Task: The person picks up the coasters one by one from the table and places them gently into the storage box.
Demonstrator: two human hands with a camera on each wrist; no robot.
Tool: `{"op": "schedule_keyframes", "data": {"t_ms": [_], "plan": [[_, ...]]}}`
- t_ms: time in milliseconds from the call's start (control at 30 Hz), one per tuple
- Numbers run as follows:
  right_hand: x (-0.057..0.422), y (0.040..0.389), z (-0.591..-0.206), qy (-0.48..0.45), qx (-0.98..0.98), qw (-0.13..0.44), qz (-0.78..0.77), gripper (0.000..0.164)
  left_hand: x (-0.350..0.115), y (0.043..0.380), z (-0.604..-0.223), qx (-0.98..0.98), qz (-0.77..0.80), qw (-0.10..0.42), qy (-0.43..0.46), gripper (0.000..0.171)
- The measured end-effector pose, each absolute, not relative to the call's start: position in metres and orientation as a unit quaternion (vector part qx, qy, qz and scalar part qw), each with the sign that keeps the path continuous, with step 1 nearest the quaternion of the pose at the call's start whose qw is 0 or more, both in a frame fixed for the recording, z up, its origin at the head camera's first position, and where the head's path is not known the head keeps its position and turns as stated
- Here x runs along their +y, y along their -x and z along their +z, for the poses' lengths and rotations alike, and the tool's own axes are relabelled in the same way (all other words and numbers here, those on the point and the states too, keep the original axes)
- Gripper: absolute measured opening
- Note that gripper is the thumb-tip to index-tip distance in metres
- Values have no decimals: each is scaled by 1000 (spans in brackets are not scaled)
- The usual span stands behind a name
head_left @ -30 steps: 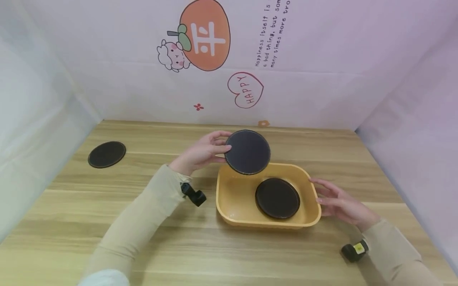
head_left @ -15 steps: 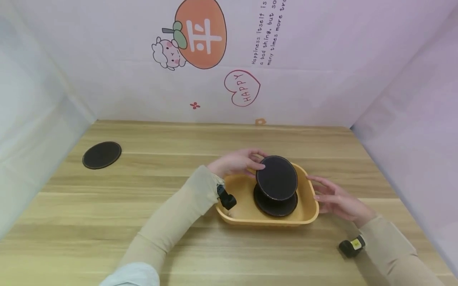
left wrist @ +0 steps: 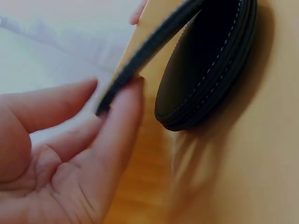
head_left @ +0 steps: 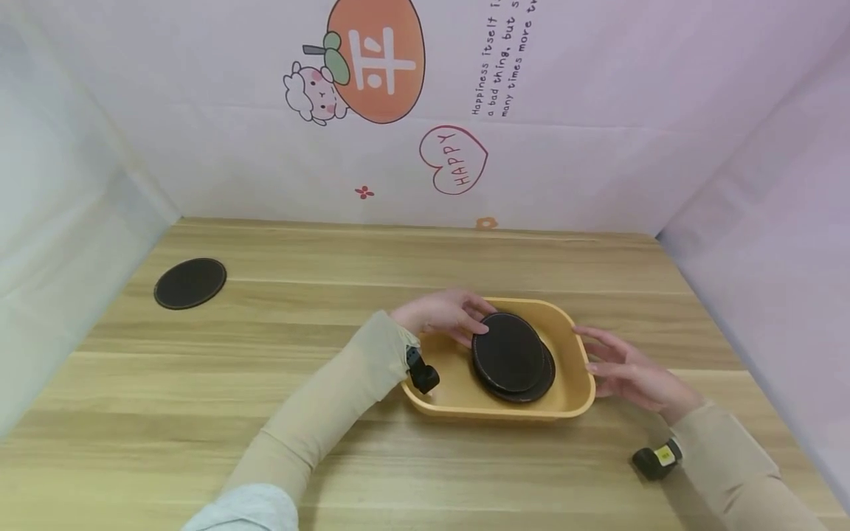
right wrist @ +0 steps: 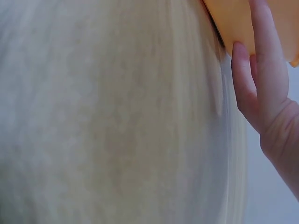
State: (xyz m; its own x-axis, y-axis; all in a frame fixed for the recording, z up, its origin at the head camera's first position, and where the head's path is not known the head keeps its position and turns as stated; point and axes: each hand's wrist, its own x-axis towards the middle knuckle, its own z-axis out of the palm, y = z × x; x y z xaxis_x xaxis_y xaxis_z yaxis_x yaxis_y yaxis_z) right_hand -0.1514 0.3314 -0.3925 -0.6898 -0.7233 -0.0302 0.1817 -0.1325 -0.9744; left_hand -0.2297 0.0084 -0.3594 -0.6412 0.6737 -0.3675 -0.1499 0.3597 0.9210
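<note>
In the head view, my left hand (head_left: 446, 316) reaches over the rim of an orange-yellow plastic bin (head_left: 494, 412). It pinches the edge of a round black coaster (head_left: 508, 352) with pale stitching. That coaster leans at an angle over stacked black coasters (left wrist: 210, 88) on the bin's floor, which the left wrist view shows from the side. My right hand (head_left: 637, 377) touches the outside of the bin's right wall, fingers extended; the right wrist view shows its fingertips against the bin wall (right wrist: 233, 23).
Another round black coaster (head_left: 190, 283) lies flat at the table's far left. The bin stands on a wood-grain table (head_left: 365, 464). Printed white cloth (head_left: 564, 169) forms a back wall, and plain cloth hangs at both sides.
My left hand has carried the coaster from above the bin's back left edge rightward, then down into the bin, close over the stack. My right hand stays at the bin's right side.
</note>
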Motion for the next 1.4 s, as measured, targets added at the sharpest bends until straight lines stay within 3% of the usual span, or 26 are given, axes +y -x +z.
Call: {"op": "schedule_keyframes", "data": {"t_ms": [733,1400], "plan": [[332,153,-391,241,576,319,-713,60,8,225,-364,824,404,338,-210,45],[333,152,-394,244,567,321,-718,60,9,223,-368,810,421,329,-242,47]]}}
